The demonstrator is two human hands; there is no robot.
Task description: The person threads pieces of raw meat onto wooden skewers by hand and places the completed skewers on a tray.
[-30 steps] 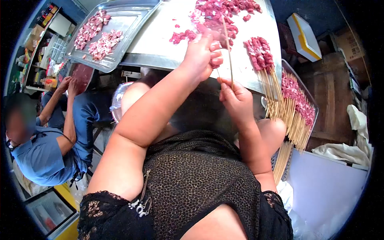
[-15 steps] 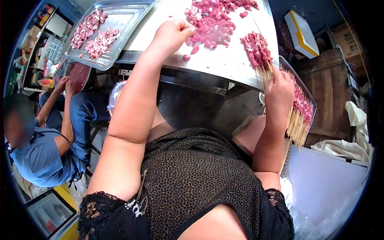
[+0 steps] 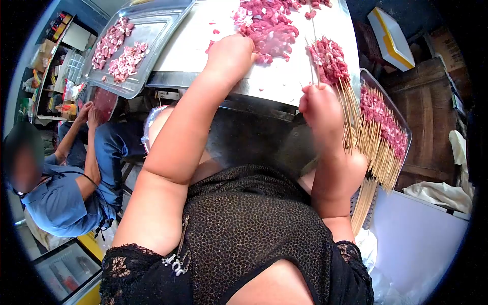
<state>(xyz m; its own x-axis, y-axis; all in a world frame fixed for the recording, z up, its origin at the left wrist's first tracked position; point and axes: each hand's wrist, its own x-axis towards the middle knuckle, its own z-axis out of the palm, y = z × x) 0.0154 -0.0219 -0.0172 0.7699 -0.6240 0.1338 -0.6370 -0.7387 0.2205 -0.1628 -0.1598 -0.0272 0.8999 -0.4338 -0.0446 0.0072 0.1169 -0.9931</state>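
My left hand [image 3: 231,57] is closed at the near edge of a pile of raw meat pieces [image 3: 274,35] on the white work table [image 3: 198,61]. Its fingertips are turned away, so I cannot make out what they pinch. My right hand [image 3: 323,104], partly blurred, is closed around a thin bamboo skewer [image 3: 315,56] at the table's front edge. That skewer points away from me, and its visible length looks bare. Just right of it lies a bundle of loaded meat skewers [image 3: 329,61], sticks toward me.
More meat skewers [image 3: 384,122] fill a tray at the right. Bare sticks [image 3: 363,203] lie below them. A metal tray [image 3: 152,38] at the left holds two meat heaps. A seated person [image 3: 61,198] works at the far left beside a container [image 3: 105,104]. A white-yellow box [image 3: 391,38] stands right.
My right hand has moved left, away from the loaded bundle, and a skewer now stands out from it. My left hand has shifted right and slightly nearer, its fingers more curled.
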